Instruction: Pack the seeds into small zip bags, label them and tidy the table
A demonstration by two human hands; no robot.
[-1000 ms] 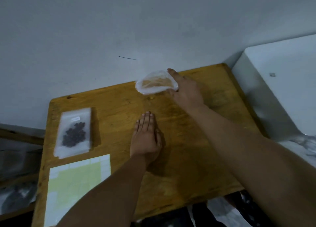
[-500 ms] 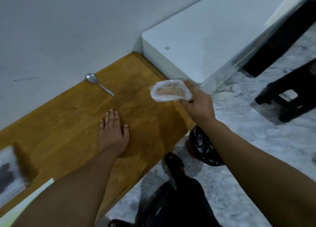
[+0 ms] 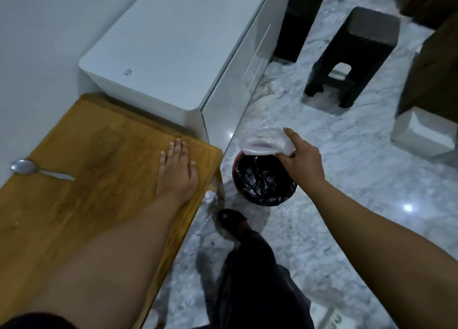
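Note:
My right hand (image 3: 302,157) grips a crumpled clear plastic bag (image 3: 265,141) and holds it over the far rim of a round bin lined with a black bag (image 3: 264,182) on the floor. My left hand (image 3: 177,170) lies flat, palm down, on the wooden table (image 3: 86,180) near its right edge, holding nothing. A metal spoon (image 3: 34,170) lies on the table at the far left. What is inside the clear bag cannot be made out.
A white cabinet (image 3: 173,56) stands against the wall beside the table. A dark stool (image 3: 352,56) and a white box (image 3: 423,135) stand on the marble floor. My foot in a dark sandal (image 3: 233,221) is near the bin.
My right hand has carried the clear bag off the table to the right and down, over the bin. The view has swung right; the seed bag and label sheet have left the frame.

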